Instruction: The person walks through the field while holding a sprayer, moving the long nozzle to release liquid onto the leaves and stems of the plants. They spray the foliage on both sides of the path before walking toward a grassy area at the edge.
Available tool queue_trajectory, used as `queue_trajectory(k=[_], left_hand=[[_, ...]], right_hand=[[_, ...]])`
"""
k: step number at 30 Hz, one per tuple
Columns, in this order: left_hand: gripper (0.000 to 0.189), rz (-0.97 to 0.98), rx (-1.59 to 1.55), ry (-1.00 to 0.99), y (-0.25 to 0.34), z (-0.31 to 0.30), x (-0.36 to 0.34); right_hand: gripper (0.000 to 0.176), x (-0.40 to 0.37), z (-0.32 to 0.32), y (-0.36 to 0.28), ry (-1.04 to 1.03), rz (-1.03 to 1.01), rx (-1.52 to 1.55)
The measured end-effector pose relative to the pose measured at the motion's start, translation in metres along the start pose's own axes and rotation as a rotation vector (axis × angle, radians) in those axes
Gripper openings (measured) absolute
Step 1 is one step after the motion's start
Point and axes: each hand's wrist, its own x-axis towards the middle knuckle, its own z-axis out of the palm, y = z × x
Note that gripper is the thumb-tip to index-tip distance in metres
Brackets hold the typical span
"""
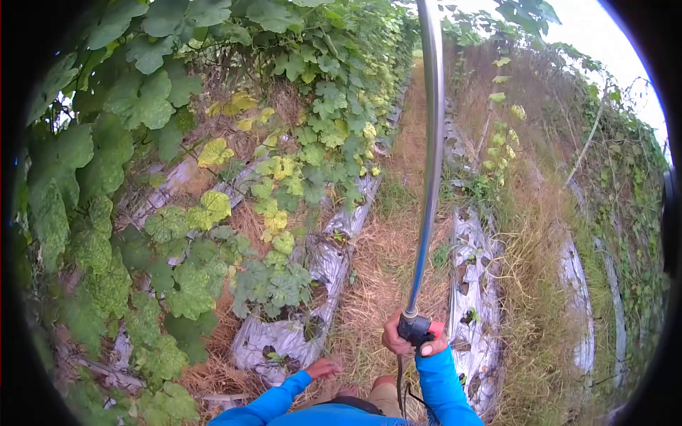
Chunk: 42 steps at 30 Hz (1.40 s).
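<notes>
A long metal pole (432, 142) rises from a black handle with a red part (417, 329), and a dark cable hangs below it. My right hand (413, 336) is wrapped round this handle, in front of my body at the lower centre. To the left, my left hand (324, 368) hangs low near my waist, beside the silver mulch sheet (284, 341). It touches nothing that I can see, and its fingers are partly blurred. Both arms wear blue sleeves.
Broad-leaved vines (149, 99) hang on the left, some leaves yellowing. A dry grass path (376, 277) runs forward between mulch-covered rows. Another silver mulch strip (474, 284) lies at the right, with dried stalks and a leaning stake (588, 142) beyond.
</notes>
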Motion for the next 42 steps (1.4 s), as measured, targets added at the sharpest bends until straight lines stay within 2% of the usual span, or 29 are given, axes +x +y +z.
queue_trajectory(k=[3,5,7,9,10,14,15,17,21,26,28,31,34,38,42], left_hand=[[0.036,-0.031,0.062,0.044,0.004,0.031,-0.036],[0.038,0.097,0.114,0.064,-0.011,0.048,-0.052],[0.038,0.088,0.061,0.106,-0.029,0.072,-0.074],[0.033,0.049,-0.063,0.177,-0.052,0.095,-0.086],[0.031,-0.003,-0.028,0.194,-0.064,0.105,-0.096],[0.029,0.008,-0.079,0.21,-0.091,0.166,-0.149],[0.028,0.013,-0.037,0.161,-0.104,0.178,-0.161],[0.028,0.01,0.016,0.108,-0.126,0.193,-0.184],[0.03,-0.065,0.032,0.113,-0.115,0.234,-0.222],[0.032,-0.074,0.1,0.041,-0.137,0.231,-0.239],[0.032,-0.143,0.133,0.058,-0.133,0.231,-0.243],[0.032,-0.021,0.113,0.043,-0.129,0.229,-0.249],[0.033,-0.063,0.14,0.085,-0.119,0.23,-0.261],[0.032,-0.093,0.224,0.061,-0.11,0.224,-0.281],[0.033,0.038,0.242,-0.019,-0.13,0.213,-0.309]], right_hand=[[0.059,-0.022,0.032,0.017,-0.026,-0.015,-0.027],[0.058,-0.05,0.048,0.034,0.025,-0.061,-0.051],[0.056,-0.082,0.071,0.051,0.051,-0.065,0.002],[0.055,-0.115,0.099,0.059,0.258,-0.05,0.05],[0.054,-0.135,0.105,0.07,0.262,-0.04,0.102],[0.049,-0.2,0.137,0.109,0.195,-0.024,0.248],[0.049,-0.211,0.149,0.119,0.196,-0.013,0.262],[0.047,-0.228,0.171,0.136,0.129,-0.053,0.487],[0.045,-0.251,0.209,0.173,0.029,-0.073,0.75],[0.044,-0.258,0.247,0.203,0.019,-0.054,0.809],[0.044,-0.26,0.255,0.213,0.029,-0.048,0.779],[0.045,-0.257,0.26,0.234,0.013,-0.032,0.751],[0.045,-0.25,0.273,0.247,0.107,-0.002,0.62],[0.043,-0.227,0.293,0.252,0.081,-0.041,0.536],[0.043,-0.178,0.297,0.216,0.19,-0.076,0.329]])
